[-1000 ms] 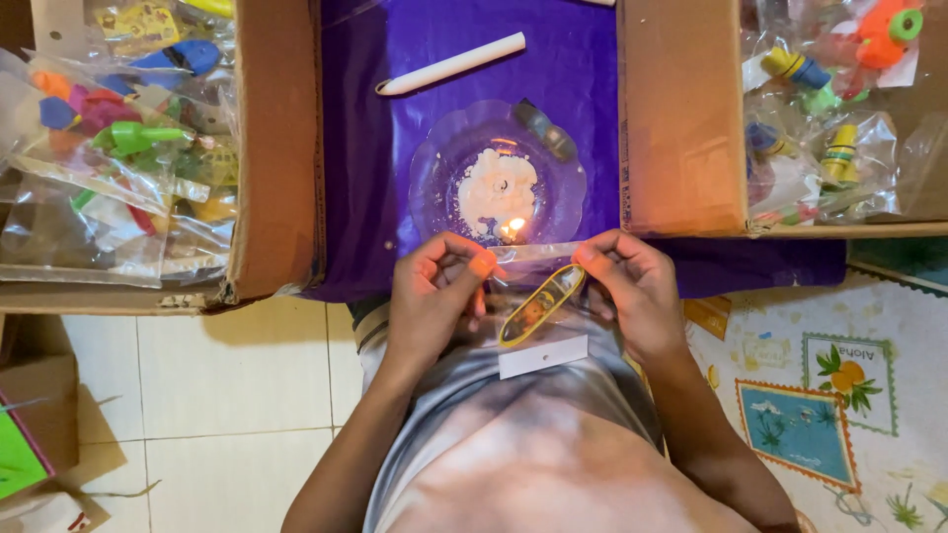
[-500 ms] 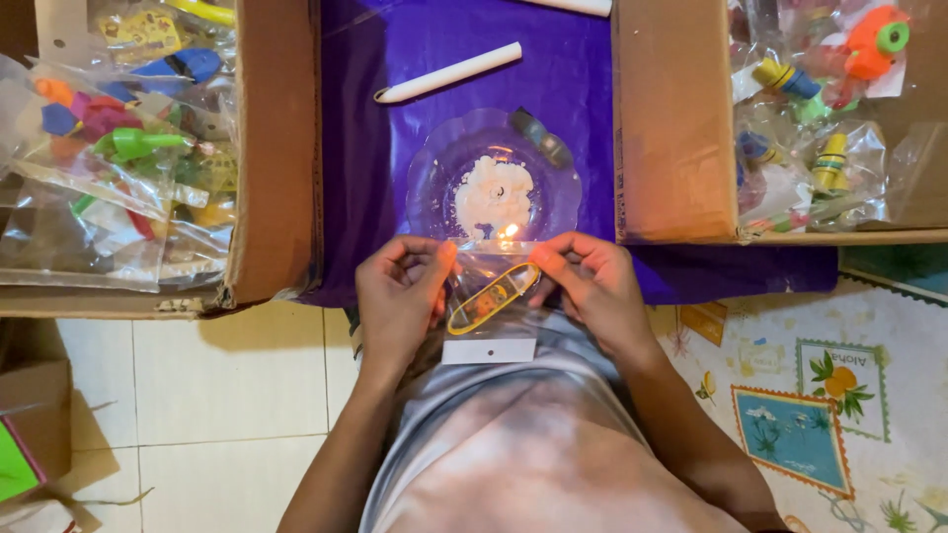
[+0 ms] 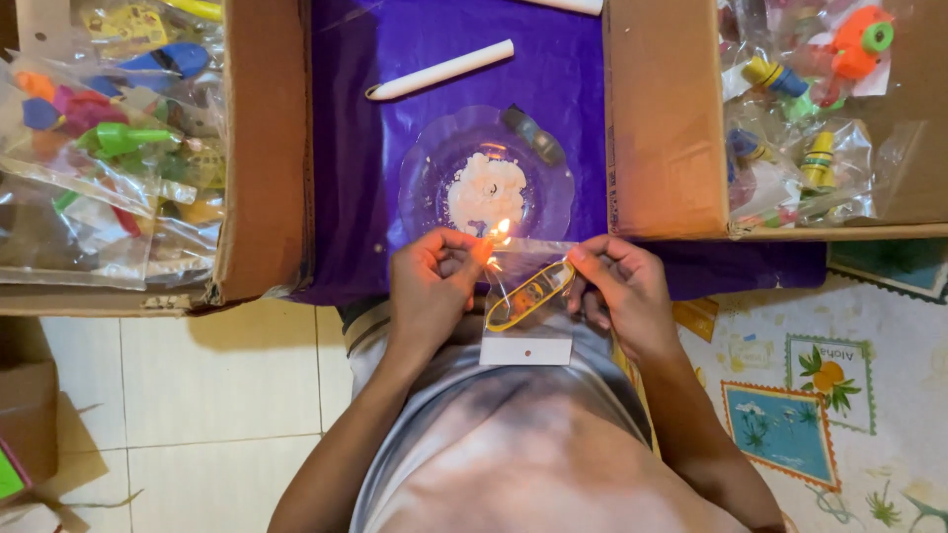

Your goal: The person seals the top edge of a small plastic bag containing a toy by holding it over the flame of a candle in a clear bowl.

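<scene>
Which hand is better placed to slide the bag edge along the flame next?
Probably the left hand: it pinches the bag corner right beside the flame, so it can guide that edge. The right hand grips the far corner, away from the flame, steadying.

Two cardboard boxes of bagged toys — a white candle between.

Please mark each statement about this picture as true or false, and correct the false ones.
1. Both hands hold a clear plastic bag with a yellow toy inside. True.
2. A small flame burns at the bag's top edge. True.
3. The white candle stands upright on the plate. False: it lies flat on the purple sheet.
4. The left hand is inside the cardboard box. False: it grips the bag's left corner.
</scene>
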